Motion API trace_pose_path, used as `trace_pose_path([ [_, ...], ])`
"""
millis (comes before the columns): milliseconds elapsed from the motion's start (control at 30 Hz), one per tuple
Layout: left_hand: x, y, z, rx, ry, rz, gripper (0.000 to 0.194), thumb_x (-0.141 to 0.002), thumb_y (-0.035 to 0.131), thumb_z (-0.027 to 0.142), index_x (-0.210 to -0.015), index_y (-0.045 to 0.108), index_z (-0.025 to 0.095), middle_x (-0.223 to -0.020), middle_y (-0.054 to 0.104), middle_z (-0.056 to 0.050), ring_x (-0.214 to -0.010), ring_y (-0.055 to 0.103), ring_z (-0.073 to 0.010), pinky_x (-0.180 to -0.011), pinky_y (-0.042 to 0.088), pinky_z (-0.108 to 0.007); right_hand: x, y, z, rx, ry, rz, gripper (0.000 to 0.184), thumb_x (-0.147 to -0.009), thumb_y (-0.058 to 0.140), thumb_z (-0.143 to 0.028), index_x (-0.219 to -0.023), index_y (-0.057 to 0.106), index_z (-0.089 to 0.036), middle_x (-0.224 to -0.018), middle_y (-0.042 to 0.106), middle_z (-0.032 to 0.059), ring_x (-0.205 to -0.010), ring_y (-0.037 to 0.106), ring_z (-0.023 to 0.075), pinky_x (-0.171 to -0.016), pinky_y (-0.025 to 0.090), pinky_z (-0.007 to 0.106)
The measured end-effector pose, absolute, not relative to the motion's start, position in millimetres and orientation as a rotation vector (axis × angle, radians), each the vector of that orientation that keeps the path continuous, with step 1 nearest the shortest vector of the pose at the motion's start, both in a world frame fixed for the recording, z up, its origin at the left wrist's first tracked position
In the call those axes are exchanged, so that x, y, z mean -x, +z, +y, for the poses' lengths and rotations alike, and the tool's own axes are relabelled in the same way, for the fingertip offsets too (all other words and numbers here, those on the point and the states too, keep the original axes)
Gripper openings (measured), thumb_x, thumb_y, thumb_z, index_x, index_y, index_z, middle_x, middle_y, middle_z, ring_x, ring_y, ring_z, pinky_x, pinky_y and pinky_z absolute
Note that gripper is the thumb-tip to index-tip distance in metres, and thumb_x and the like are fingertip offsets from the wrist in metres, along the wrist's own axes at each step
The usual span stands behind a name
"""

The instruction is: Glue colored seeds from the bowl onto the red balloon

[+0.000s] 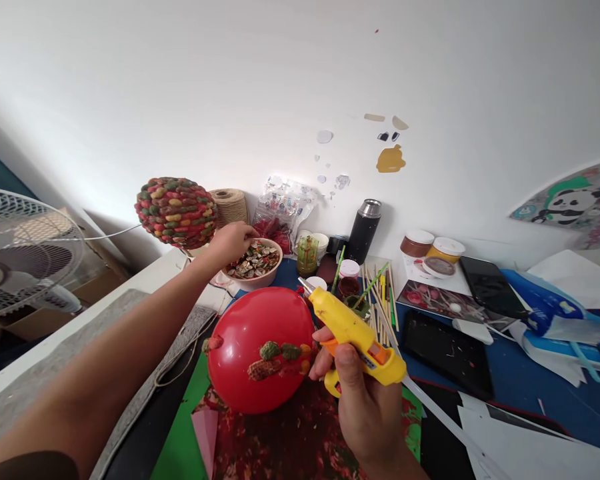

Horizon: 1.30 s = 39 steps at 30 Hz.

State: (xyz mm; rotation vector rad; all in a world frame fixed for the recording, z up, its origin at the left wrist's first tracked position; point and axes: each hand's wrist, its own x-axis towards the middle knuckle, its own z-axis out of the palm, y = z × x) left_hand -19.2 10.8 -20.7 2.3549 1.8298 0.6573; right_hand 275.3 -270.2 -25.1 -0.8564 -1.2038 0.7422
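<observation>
My left hand (231,241) is at the rim of a pale bowl (253,283) of small painted shell pieces (255,261). Its fingers curl down over the bowl's far left side, and whatever they pinch is hidden. My right hand (367,410) grips a yellow glue gun (353,323) by its handle, a finger at the orange trigger and the metal nozzle pointing up and left. Just left of the gun lies a red balloon (260,333). Several painted peanut shells (267,369) in red, green and yellow are stuck on its front, and another sits at its left end.
A ball covered in painted shells (177,212) stands at the back left beside a twine roll (229,207). Behind are a black flask (365,230), paint jars (349,285) and wooden sticks (380,310). Phones (447,353) lie right; a fan (25,253) stands left.
</observation>
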Motion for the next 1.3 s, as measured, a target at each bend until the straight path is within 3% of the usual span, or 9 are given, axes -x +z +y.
trace_pose_path([
  [100, 13, -27, 11, -2.401, 0.601, 1.812, 0.034, -0.114, 0.078, 0.043, -0.141, 0.076, 0.022, -0.149, 0.076, -0.013, -0.127, 0.077, -0.0302, -0.109, 0.067, -0.054, -276, -26, -270, 0.864, 0.751, -1.208, 0.049, -0.116, 0.073, -0.061, -0.103, 0.093, -0.017, -0.069, 0.084, 0.0073, -0.054, 0.08, 0.0203, -0.055, 0.066, 0.027],
  [233, 6, -27, 3, -2.371, 0.639, 1.795, 0.035, -0.114, 0.078, 0.042, -0.143, 0.076, 0.023, -0.15, 0.075, -0.013, -0.127, 0.077, -0.0302, -0.108, 0.068, -0.054, -275, -25, -271, 0.854, 0.758, -1.215, 0.047, -0.116, 0.074, -0.059, -0.103, 0.093, -0.018, -0.068, 0.084, 0.0069, -0.054, 0.081, 0.0197, -0.056, 0.066, 0.025],
  [367, 6, -16, -13, -2.232, 0.83, 1.772, 0.022, -0.106, 0.082, 0.044, -0.11, 0.085, 0.022, -0.125, 0.085, -0.012, -0.121, 0.079, -0.0329, -0.109, 0.064, -0.049, -275, -22, -271, 0.856, 0.757, -1.207, 0.048, -0.115, 0.074, -0.061, -0.102, 0.092, -0.019, -0.068, 0.084, 0.0066, -0.054, 0.08, 0.0198, -0.055, 0.067, 0.025],
  [433, 9, -6, -27, -2.123, 0.954, 1.727, 0.024, -0.098, 0.084, 0.047, -0.096, 0.086, 0.024, -0.106, 0.088, -0.011, -0.108, 0.082, -0.035, -0.098, 0.065, -0.044, -276, -21, -271, 0.858, 0.756, -1.196, 0.049, -0.115, 0.074, -0.062, -0.102, 0.091, -0.019, -0.069, 0.084, 0.0065, -0.054, 0.081, 0.0203, -0.055, 0.068, 0.026],
  [600, 10, 17, -83, -1.863, 1.185, 1.468, 0.044, -0.094, 0.079, 0.058, -0.119, 0.086, 0.023, -0.093, 0.086, -0.009, -0.074, 0.077, -0.0253, -0.067, 0.063, -0.037, -277, -24, -271, 0.861, 0.762, -1.224, 0.05, -0.117, 0.071, -0.062, -0.102, 0.091, -0.019, -0.067, 0.082, 0.005, -0.055, 0.08, 0.0195, -0.056, 0.067, 0.025],
  [733, -2, 33, -141, -1.479, 1.325, 1.085, 0.034, -0.08, 0.103, 0.049, -0.095, 0.09, 0.021, -0.077, 0.078, -0.006, -0.057, 0.066, -0.0162, -0.052, 0.055, -0.028, -276, -26, -270, 0.849, 0.769, -1.215, 0.049, -0.115, 0.073, -0.064, -0.101, 0.091, -0.02, -0.066, 0.081, 0.0031, -0.054, 0.078, 0.018, -0.055, 0.065, 0.024],
  [900, -6, 48, -201, -1.229, 1.354, 0.905, 0.037, -0.062, 0.119, 0.039, -0.08, 0.093, 0.02, -0.097, 0.089, -0.01, -0.068, 0.08, -0.0163, -0.065, 0.069, -0.023, -274, -21, -268, 0.827, 0.749, -1.152, 0.048, -0.114, 0.075, -0.067, -0.098, 0.088, -0.024, -0.063, 0.078, -0.0005, -0.052, 0.074, 0.0148, -0.055, 0.063, 0.021],
  [1100, 5, 46, -245, -1.202, 1.467, 0.881, 0.026, -0.073, 0.115, 0.037, -0.085, 0.097, 0.022, -0.097, 0.091, -0.012, -0.068, 0.083, -0.0189, -0.062, 0.069, -0.02, -273, -21, -269, 0.825, 0.764, -1.151, 0.046, -0.114, 0.075, -0.067, -0.1, 0.087, -0.025, -0.06, 0.073, -0.003, -0.051, 0.072, 0.0138, -0.054, 0.059, 0.02],
  [1300, -4, 20, -285, -1.272, 1.189, 0.838, 0.021, -0.09, 0.104, 0.042, -0.084, 0.097, 0.023, -0.096, 0.086, -0.011, -0.068, 0.083, -0.0179, -0.064, 0.07, -0.023, -275, -25, -269, 0.879, 0.75, -1.157, 0.052, -0.113, 0.073, -0.072, -0.098, 0.087, -0.024, -0.06, 0.071, -0.0024, -0.053, 0.072, 0.0158, -0.058, 0.061, 0.025],
])
